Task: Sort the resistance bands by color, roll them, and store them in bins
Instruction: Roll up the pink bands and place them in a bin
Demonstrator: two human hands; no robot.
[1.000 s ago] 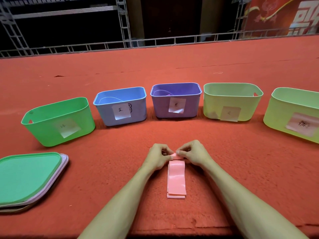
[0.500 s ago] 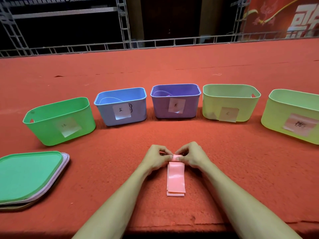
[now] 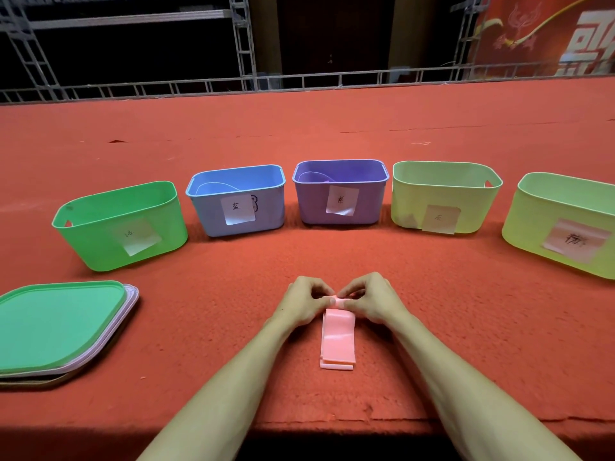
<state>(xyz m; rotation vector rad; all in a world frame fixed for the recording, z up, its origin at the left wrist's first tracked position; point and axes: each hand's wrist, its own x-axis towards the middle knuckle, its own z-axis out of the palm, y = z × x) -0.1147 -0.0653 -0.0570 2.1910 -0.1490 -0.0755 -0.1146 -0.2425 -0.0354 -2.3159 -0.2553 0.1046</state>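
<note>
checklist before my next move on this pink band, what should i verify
1. Grip: left hand and right hand both pinch the far end of the pink flat rubber resistance band: ok.
2. Roll started: a small roll sits between the fingertips: ok.
3. Unrolled length lies flat and straight on the red carpeted surface: ok.
4. Roll edges even: cannot tell, the fingers cover them.
5. Far-right pale green plastic bin with a pink label stands open, no lid: ok.

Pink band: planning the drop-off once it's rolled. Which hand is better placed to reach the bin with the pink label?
Right, probably. The right hand and left hand both pinch the pink band, but the pink-labelled bin stands far right.
</note>
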